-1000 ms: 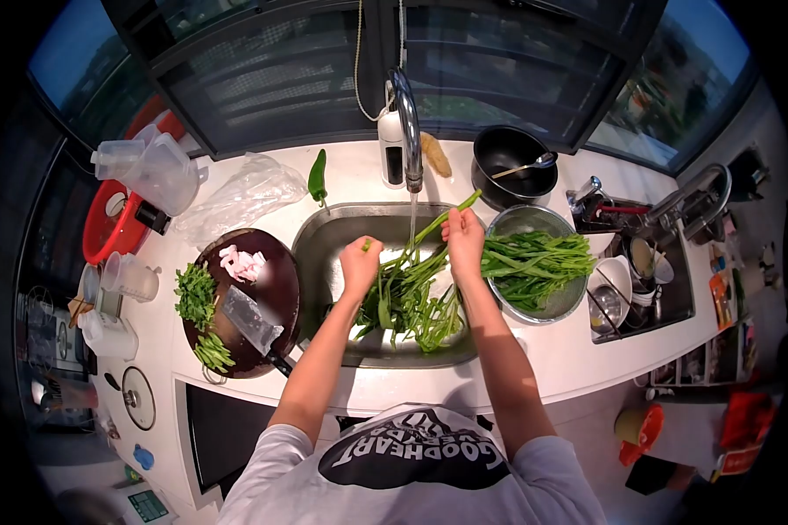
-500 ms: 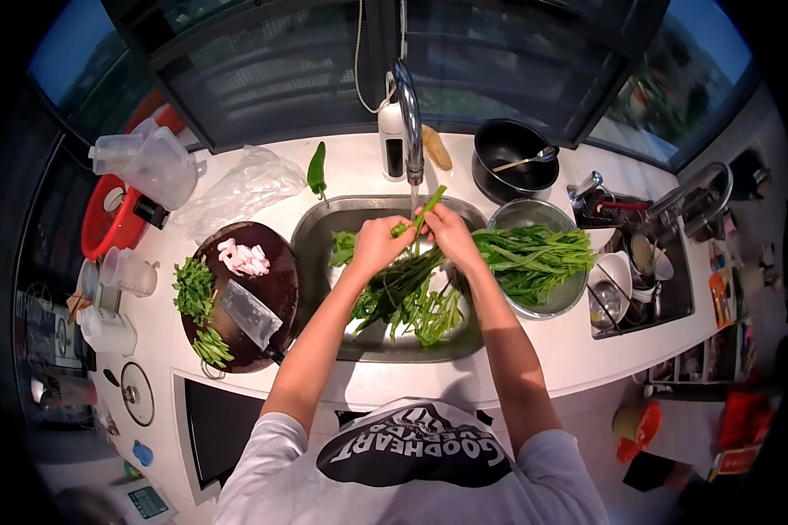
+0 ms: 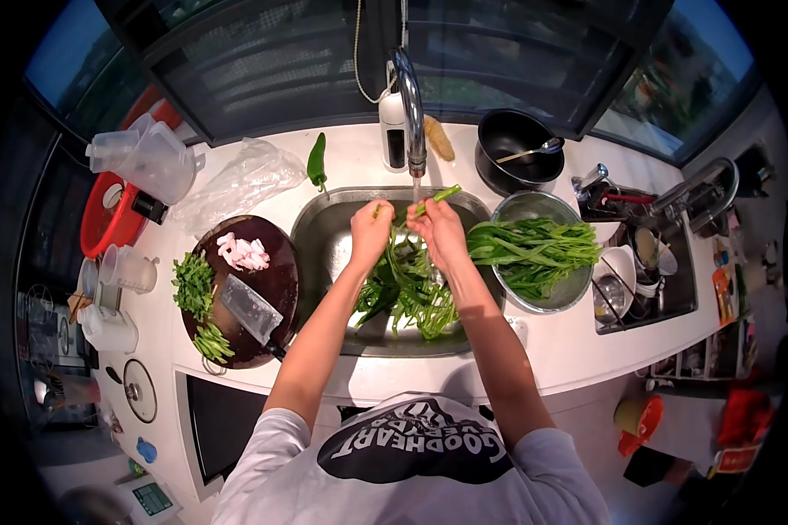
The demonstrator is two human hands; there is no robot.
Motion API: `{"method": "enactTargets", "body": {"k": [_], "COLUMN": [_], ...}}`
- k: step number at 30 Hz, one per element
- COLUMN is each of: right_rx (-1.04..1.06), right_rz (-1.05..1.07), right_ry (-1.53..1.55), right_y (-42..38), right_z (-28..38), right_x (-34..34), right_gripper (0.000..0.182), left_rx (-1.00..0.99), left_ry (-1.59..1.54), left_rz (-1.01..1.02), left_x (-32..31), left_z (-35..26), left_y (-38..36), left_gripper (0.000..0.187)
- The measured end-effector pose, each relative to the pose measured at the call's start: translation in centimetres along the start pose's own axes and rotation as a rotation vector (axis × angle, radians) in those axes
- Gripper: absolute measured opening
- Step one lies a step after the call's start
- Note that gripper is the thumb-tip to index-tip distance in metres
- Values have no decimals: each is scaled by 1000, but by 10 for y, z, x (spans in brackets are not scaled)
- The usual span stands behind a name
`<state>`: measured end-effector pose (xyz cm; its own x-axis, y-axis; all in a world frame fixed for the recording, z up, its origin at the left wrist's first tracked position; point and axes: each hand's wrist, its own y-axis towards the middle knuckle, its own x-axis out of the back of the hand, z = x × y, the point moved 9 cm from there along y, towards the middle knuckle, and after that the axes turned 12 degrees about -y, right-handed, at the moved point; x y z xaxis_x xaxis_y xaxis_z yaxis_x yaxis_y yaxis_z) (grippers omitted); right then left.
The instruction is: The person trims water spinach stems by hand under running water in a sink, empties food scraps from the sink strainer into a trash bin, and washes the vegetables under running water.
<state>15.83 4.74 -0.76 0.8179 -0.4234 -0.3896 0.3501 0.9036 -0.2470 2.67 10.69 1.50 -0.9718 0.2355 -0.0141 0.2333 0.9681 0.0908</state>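
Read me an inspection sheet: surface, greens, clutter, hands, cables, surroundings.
Surface: white counter, with a metal sink set in it.
Greens: some in the sink below the running tap; more in the bowl on the right.
Clutter: cleaver on the dark round board; crumpled plastic bag behind.
Hands: left hand and right hand above the sink, each holding green stalk.
Cables: beaded cord hanging; no others seen.
Surroundings: windows behind the counter.

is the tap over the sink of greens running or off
Running: a thin stream of water shows just below the spout of the tap, over the sink.
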Motion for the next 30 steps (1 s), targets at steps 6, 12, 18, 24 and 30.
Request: {"method": "enactTargets", "body": {"k": [6,12,18,24,30], "right_rx": [-23,621,330,356,208], "right_rz": [275,39,127,-16,-84], "right_ry": [-1708,-989,-765,-489,-75], "right_y": [-25,-25,-8,3,-5], "right_z": [-46,14,18,3,35], "right_x": [33,3,-13,0,14], "right_gripper": [32,52,53,40,19], "left_rx": [169,176,353,133,143], "left_ry": [-272,-237,-394,-7,-239], "left_rz": [91,270,356,426,535], "left_x": [2,-34,-68,-72,-70], "left_z": [28,21,22,-3,39], "left_y": [10,14,16,8,-2], "left_gripper": [20,24,28,42,38]}}
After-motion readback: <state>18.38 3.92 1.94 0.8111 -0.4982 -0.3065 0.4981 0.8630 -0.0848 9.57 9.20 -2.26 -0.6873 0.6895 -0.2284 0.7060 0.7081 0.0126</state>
